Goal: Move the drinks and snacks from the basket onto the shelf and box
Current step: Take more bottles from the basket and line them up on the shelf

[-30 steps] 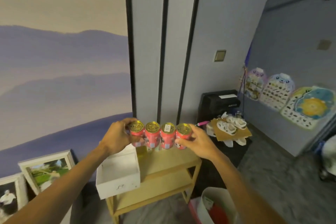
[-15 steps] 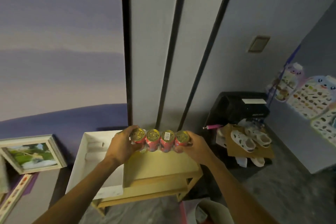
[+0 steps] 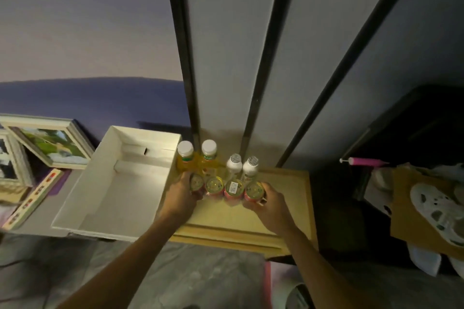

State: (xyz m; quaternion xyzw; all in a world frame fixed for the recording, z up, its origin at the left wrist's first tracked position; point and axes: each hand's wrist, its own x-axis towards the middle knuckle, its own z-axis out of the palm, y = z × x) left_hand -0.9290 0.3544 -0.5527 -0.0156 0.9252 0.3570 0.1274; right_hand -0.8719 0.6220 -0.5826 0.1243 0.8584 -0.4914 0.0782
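Note:
A row of several red cans with gold lids (image 3: 223,187) is held between my hands just above or on the wooden shelf top (image 3: 283,198); contact with the shelf cannot be told. My left hand (image 3: 182,195) grips the left end of the row and my right hand (image 3: 267,202) grips the right end. Behind the cans stand two yellow bottles with white caps (image 3: 198,158) and two white bottles (image 3: 242,168) against the wall. An open white box (image 3: 118,183) sits left of the shelf. The basket's pink edge (image 3: 268,283) shows at the bottom.
Framed pictures (image 3: 50,143) lean on the wall at the left. A dark cabinet (image 3: 401,138) with a pink pen (image 3: 364,162) stands right of the shelf. White shoes on cardboard (image 3: 434,208) lie at the far right. Grey floor lies in front.
My view has tilted down and closer to the shelf. Both hands have lowered the row of cans toward the shelf top, in front of the bottles now in view.

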